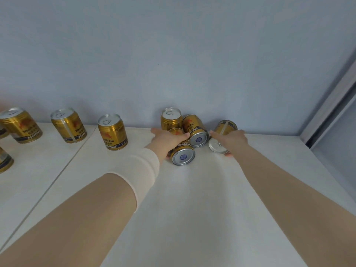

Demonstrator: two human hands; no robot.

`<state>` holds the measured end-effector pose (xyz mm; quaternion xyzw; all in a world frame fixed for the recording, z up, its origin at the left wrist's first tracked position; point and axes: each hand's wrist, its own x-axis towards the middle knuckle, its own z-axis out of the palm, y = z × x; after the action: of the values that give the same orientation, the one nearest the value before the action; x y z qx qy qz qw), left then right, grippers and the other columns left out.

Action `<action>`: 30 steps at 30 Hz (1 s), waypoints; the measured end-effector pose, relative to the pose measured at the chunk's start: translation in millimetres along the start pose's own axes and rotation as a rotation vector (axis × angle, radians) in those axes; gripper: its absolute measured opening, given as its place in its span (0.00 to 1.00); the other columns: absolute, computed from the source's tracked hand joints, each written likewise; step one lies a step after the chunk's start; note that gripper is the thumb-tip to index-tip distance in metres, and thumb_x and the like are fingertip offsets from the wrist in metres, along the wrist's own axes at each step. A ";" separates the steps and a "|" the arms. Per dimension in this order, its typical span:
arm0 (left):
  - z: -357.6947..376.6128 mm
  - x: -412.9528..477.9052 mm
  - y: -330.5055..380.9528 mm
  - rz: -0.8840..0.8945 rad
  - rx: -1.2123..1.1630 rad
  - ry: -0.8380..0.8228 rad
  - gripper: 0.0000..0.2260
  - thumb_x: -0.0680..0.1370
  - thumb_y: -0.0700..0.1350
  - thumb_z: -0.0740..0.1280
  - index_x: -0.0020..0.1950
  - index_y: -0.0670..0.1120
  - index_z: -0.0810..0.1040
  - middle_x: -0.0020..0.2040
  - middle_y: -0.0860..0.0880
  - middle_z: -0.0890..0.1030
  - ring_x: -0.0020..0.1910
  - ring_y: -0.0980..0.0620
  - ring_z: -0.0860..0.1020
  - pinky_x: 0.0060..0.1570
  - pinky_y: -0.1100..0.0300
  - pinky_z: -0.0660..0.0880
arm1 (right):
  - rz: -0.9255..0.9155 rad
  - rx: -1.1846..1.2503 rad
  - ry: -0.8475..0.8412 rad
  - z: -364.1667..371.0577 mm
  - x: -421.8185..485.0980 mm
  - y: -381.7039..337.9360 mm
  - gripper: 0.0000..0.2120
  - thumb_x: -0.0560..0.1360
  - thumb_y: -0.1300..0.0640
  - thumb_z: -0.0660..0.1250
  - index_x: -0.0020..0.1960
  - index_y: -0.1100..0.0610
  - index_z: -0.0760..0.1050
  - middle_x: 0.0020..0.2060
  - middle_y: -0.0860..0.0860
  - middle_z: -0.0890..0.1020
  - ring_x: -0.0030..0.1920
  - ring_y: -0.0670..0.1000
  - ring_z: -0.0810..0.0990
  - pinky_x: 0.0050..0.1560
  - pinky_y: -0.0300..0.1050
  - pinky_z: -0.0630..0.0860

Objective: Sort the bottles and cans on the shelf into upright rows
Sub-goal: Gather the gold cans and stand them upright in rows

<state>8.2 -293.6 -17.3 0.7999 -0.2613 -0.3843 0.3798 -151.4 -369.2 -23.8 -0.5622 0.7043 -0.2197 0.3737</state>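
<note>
Gold drink cans stand and lie on a white shelf (192, 199). Three lie on their sides at the back. My left hand (165, 139) lies over the near lying can (183, 156), whose bottom faces me, with thumb and fingers spread around its body. A second lying can (196, 134) touches it on the right. My right hand (234, 140) grips the third lying can (221, 139), whose pull-tab lid faces me. An upright can (171, 118) stands just behind them against the wall.
Three upright cans (112, 132) (68, 125) (20, 125) stand in a loose row to the left, and another can (4, 160) is cut off at the left edge. A seam (63, 162) divides the shelf top. The blue wall is behind, and a grey frame (327, 105) is at right.
</note>
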 end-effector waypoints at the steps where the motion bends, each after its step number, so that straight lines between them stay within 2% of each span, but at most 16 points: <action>1: 1.2 0.1 -1.9 -0.009 -0.011 -0.032 0.50 0.64 0.60 0.76 0.72 0.41 0.50 0.61 0.41 0.75 0.55 0.42 0.79 0.51 0.47 0.79 | 0.035 0.078 -0.011 0.7 -0.4 -0.1 0.45 0.63 0.40 0.74 0.67 0.65 0.58 0.62 0.60 0.70 0.59 0.58 0.74 0.51 0.54 0.80; 3: 0.7 2.9 -4.0 0.020 -0.001 -0.058 0.42 0.64 0.60 0.75 0.69 0.41 0.62 0.60 0.42 0.76 0.54 0.43 0.79 0.48 0.50 0.80 | 0.068 0.179 -0.027 -0.5 0.2 0.5 0.43 0.61 0.45 0.77 0.65 0.64 0.61 0.59 0.60 0.73 0.56 0.58 0.77 0.48 0.54 0.80; 5: -2.0 0.9 -4.8 0.031 -0.054 -0.101 0.34 0.66 0.57 0.75 0.66 0.43 0.69 0.59 0.42 0.78 0.52 0.43 0.80 0.45 0.52 0.78 | 0.066 0.178 -0.025 -3.4 -1.6 3.2 0.42 0.57 0.46 0.77 0.63 0.64 0.66 0.55 0.58 0.77 0.52 0.58 0.79 0.48 0.54 0.80; 8: -9.7 -9.4 -9.9 0.020 -0.129 -0.137 0.31 0.67 0.52 0.76 0.64 0.41 0.70 0.57 0.40 0.79 0.53 0.42 0.80 0.52 0.48 0.78 | 0.020 0.127 0.016 -15.1 -8.4 11.1 0.29 0.60 0.48 0.74 0.56 0.63 0.75 0.47 0.56 0.79 0.47 0.56 0.79 0.46 0.49 0.79; 10: -15.1 -17.3 -13.9 0.086 -0.124 -0.141 0.28 0.66 0.51 0.77 0.61 0.40 0.73 0.55 0.41 0.80 0.52 0.43 0.80 0.52 0.50 0.78 | -0.021 0.083 0.040 -28.6 -16.7 12.4 0.21 0.65 0.49 0.72 0.51 0.62 0.78 0.46 0.57 0.80 0.46 0.56 0.77 0.42 0.44 0.73; 11: -18.3 -22.6 -15.2 0.133 -0.107 -0.138 0.25 0.66 0.49 0.77 0.58 0.41 0.74 0.54 0.43 0.80 0.51 0.45 0.80 0.49 0.52 0.78 | -0.049 0.059 0.056 -35.5 -20.9 12.5 0.20 0.66 0.49 0.72 0.52 0.61 0.77 0.49 0.57 0.80 0.48 0.56 0.78 0.43 0.43 0.71; 13: -25.2 -32.3 -18.3 0.230 -0.090 -0.120 0.20 0.68 0.47 0.76 0.53 0.45 0.72 0.51 0.45 0.79 0.49 0.48 0.79 0.43 0.58 0.76 | -0.122 0.040 0.111 -48.3 -31.2 10.5 0.25 0.67 0.49 0.72 0.59 0.61 0.73 0.56 0.57 0.78 0.55 0.57 0.77 0.47 0.43 0.69; 14: -28.7 -37.2 -20.7 0.270 -0.096 -0.108 0.20 0.68 0.45 0.76 0.54 0.46 0.71 0.51 0.46 0.78 0.49 0.49 0.77 0.43 0.59 0.75 | -0.152 0.044 0.127 -54.9 -38.2 8.1 0.27 0.68 0.49 0.72 0.62 0.61 0.69 0.58 0.56 0.77 0.56 0.56 0.75 0.48 0.43 0.69; 16: -36.9 -47.5 -25.9 0.345 -0.090 -0.067 0.26 0.67 0.45 0.77 0.61 0.45 0.69 0.56 0.47 0.76 0.53 0.50 0.76 0.51 0.57 0.73 | -0.202 0.063 0.138 -67.6 -50.7 3.9 0.30 0.68 0.50 0.72 0.64 0.60 0.65 0.59 0.55 0.75 0.53 0.54 0.73 0.48 0.43 0.68; 18: -47.3 -53.2 -31.2 0.392 -0.070 -0.029 0.33 0.67 0.45 0.77 0.67 0.45 0.65 0.60 0.47 0.75 0.57 0.50 0.75 0.56 0.55 0.73 | -0.258 0.046 0.137 -79.4 -63.4 -2.9 0.31 0.68 0.50 0.72 0.65 0.59 0.64 0.59 0.54 0.74 0.53 0.53 0.73 0.48 0.43 0.68; 19: -53.5 -57.9 -32.6 0.413 -0.063 -0.014 0.35 0.67 0.45 0.77 0.68 0.45 0.63 0.60 0.48 0.74 0.57 0.50 0.74 0.56 0.56 0.72 | -0.294 0.030 0.127 -83.7 -69.1 -6.7 0.30 0.68 0.50 0.72 0.65 0.58 0.64 0.58 0.53 0.74 0.54 0.52 0.72 0.48 0.43 0.68; 24: -92.9 -73.7 -45.2 0.459 -0.052 0.044 0.35 0.67 0.42 0.77 0.68 0.45 0.61 0.56 0.51 0.70 0.54 0.54 0.71 0.46 0.63 0.68 | -0.454 -0.069 0.014 -77.7 -103.9 -31.3 0.25 0.67 0.49 0.72 0.62 0.54 0.70 0.52 0.49 0.73 0.51 0.50 0.72 0.46 0.43 0.68; 28: -142.6 -85.6 -64.7 0.476 0.064 0.080 0.40 0.60 0.48 0.80 0.68 0.46 0.65 0.59 0.50 0.76 0.57 0.52 0.76 0.57 0.55 0.73 | -0.522 -0.113 -0.104 -39.8 -144.4 -50.7 0.25 0.67 0.52 0.73 0.61 0.54 0.69 0.51 0.48 0.73 0.46 0.49 0.73 0.34 0.38 0.70; 30: -171.6 -91.7 -75.8 0.490 0.137 0.112 0.34 0.63 0.45 0.79 0.64 0.47 0.66 0.58 0.50 0.76 0.56 0.53 0.75 0.56 0.57 0.72 | -0.538 -0.121 -0.157 -14.5 -167.1 -60.9 0.27 0.65 0.52 0.73 0.60 0.56 0.67 0.52 0.50 0.74 0.46 0.50 0.74 0.41 0.45 0.78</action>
<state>105.2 -115.2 31.1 0.7568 -0.4511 -0.2173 0.4201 -109.7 -227.6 76.3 -0.7656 0.5104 -0.2242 0.3211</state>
